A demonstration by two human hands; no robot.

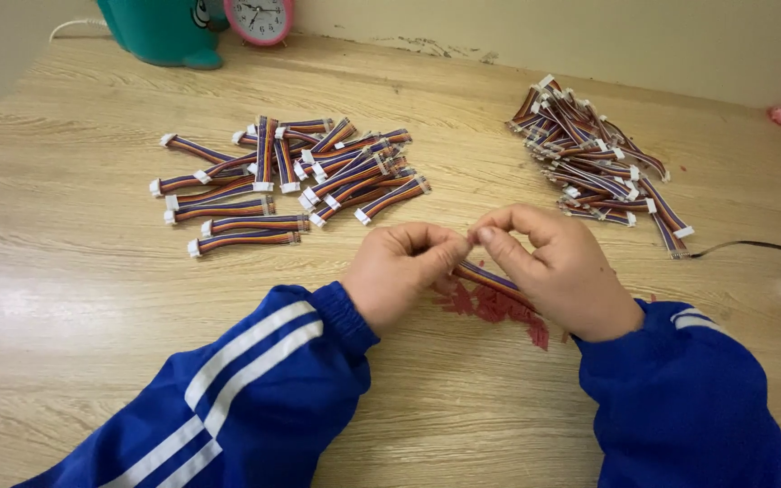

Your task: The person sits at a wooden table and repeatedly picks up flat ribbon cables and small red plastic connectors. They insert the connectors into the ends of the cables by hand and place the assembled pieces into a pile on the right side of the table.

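A pale wooden table fills my view, a plain wall behind it. My left hand and right hand are both pinched shut on one ribbon cable, dead centre above a patch of red scraps. At ten o'clock lies the spread-out pile, roughly two dozen cables, seemingly finished; at two o'clock the heaped pile, too tangled to count, seemingly remaining. One clock stands at twelve.

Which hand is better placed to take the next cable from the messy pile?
Probably the right hand: the messy pile lies on its side of the table, while the left hand is nearer the neat pile.
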